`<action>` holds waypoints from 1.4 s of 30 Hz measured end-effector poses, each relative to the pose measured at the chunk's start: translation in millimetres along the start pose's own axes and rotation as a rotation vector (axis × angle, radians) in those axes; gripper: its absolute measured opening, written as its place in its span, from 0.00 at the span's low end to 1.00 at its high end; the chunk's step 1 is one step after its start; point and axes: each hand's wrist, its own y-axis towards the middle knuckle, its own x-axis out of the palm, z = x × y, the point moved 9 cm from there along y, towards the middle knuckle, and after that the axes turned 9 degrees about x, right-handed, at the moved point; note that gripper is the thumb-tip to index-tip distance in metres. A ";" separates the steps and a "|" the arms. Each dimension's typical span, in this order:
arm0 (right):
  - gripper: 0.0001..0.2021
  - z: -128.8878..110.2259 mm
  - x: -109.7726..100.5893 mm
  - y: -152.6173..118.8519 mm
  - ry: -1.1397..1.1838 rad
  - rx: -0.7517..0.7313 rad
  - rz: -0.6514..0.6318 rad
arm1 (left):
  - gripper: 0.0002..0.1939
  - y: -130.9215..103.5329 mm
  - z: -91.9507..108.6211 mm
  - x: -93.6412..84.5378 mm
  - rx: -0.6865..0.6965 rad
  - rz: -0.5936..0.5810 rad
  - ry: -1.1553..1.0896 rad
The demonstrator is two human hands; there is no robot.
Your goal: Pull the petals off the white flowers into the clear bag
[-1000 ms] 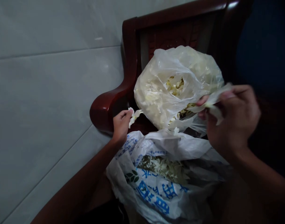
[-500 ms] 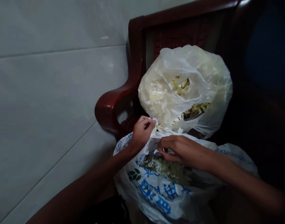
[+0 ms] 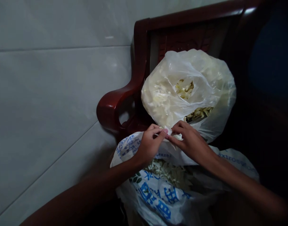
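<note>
My left hand (image 3: 149,145) pinches a white flower (image 3: 168,129) between thumb and fingers. Its petals stick out past the fingertips, and its full shape is hidden. My right hand (image 3: 192,141) meets it from the other side, thumb and fingers closed on the same flower. Both hands are over the far rim of a white printed bag (image 3: 155,201) with blue lettering, whose mouth gapes below them. Pale petals (image 3: 169,171) lie inside that bag. Just beyond my fingers sits a translucent plastic bag (image 3: 158,97), filled with yellowish-white flowers (image 3: 185,89) that show through its openings.
A dark red wooden bench with a curved armrest (image 3: 111,105) stands behind and left of the bags. Grey wall tiles (image 3: 59,91) cover the left side. The right side is very dark.
My right hand has moved up from the printed bag's mouth to my left hand, and its fingers now touch the flower. My left hand has shifted slightly right.
</note>
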 end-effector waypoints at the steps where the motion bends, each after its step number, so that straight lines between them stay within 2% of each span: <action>1: 0.10 -1.9 -4.5 -0.2 -0.009 -0.015 0.035 | 0.13 1.8 -1.6 -4.5 -0.006 0.038 -0.001; 4: 0.10 -6.1 -24.9 -0.6 0.014 -0.049 0.169 | 0.14 8.7 -7.9 -21.7 -0.037 0.147 0.005; 6: 0.10 -7.4 -44.8 -3.1 0.032 -0.055 0.311 | 0.14 11.7 -9.6 -31.8 -0.041 0.202 0.013; 8: 0.09 -9.3 -61.4 -7.4 0.043 -0.063 0.429 | 0.14 11.9 -8.0 -37.1 -0.025 0.236 0.019; 9: 0.09 -9.7 -65.5 -8.8 0.058 -0.061 0.448 | 0.14 11.0 -6.9 -37.6 -0.018 0.245 0.017; 12: 0.08 -12.7 -63.5 -11.1 0.118 -0.075 0.411 | 0.13 6.6 -5.0 -35.5 -0.012 0.271 0.006; 15: 0.06 -26.9 -55.1 -18.9 0.130 -0.187 0.395 | 0.11 4.4 -9.4 -38.5 -0.028 0.350 -0.041; 20: 0.09 -65.6 -55.6 -48.6 0.214 -0.437 0.365 | 0.14 14.0 -37.8 -57.9 -0.170 0.444 -0.128; 23: 0.10 -78.5 -51.1 -55.7 0.191 -0.479 0.237 | 0.13 20.9 -46.2 -73.4 -0.184 0.452 -0.078; 25: 0.08 -74.2 -37.8 -49.0 0.148 -0.443 0.124 | 0.11 22.2 -47.0 -76.9 -0.176 0.428 -0.069; 27: 0.03 -55.9 -13.4 -33.2 0.068 -0.299 -0.030 | 0.10 20.2 -44.7 -74.3 -0.165 0.392 -0.068; 28: 0.05 -47.0 -1.2 -26.7 0.032 -0.243 -0.100 | 0.10 18.8 -41.5 -71.0 -0.146 0.365 -0.055; 30: 0.16 -36.5 14.5 -18.1 0.004 -0.196 -0.170 | 0.09 15.6 -31.5 -61.4 -0.080 0.296 0.000; 32: 0.17 -34.5 15.7 -13.3 0.058 -0.180 -0.141 | 0.08 11.8 -19.9 -48.2 -0.004 0.212 0.059; 35: 0.09 -34.1 8.2 -9.7 0.182 -0.123 -0.059 | 0.11 4.2 -9.4 -27.7 0.031 0.117 0.024; 38: 0.09 -29.5 3.8 -5.8 0.271 -0.056 -0.006 | 0.16 -2.0 1.1 -16.6 0.052 0.110 -0.063; 42: 0.11 -14.8 -0.7 -1.1 0.337 0.034 0.057 | 0.16 -5.6 10.4 -6.4 0.052 0.055 -0.121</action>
